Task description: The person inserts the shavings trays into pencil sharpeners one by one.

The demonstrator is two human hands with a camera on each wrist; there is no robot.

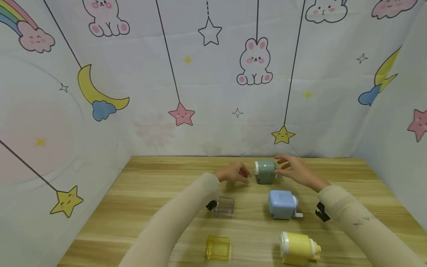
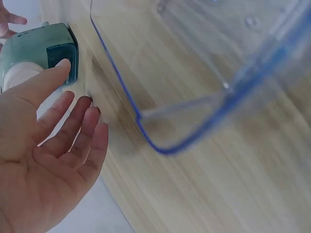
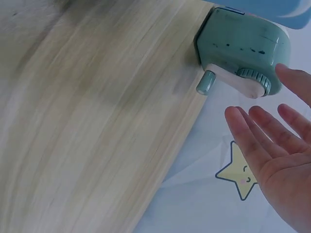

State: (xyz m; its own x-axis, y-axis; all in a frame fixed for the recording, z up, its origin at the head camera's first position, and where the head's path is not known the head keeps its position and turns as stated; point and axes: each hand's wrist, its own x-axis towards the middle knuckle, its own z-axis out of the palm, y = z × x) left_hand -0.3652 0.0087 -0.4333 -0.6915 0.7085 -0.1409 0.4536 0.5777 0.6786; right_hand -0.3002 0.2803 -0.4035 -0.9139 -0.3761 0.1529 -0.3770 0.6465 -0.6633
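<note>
A green crank pencil sharpener (image 1: 265, 172) stands near the back edge of the table, between my two hands. My left hand (image 1: 234, 172) hovers just left of its white front, fingers loosely bent and holding nothing. In the left wrist view a dark teal drawer (image 2: 63, 60) sits in the sharpener's base. My right hand (image 1: 295, 171) is at the crank side, with fingers spread. The right wrist view shows the crank handle (image 3: 206, 82) close to the fingertips; whether the thumb touches the green body is unclear.
Nearer stand a blue sharpener (image 1: 282, 204) and a yellow sharpener (image 1: 297, 247). On the left lie a clear drawer (image 1: 225, 206), partly behind the left wrist, and a transparent yellow drawer (image 1: 218, 248). A patterned cloth wall (image 1: 213, 92) rises behind the table.
</note>
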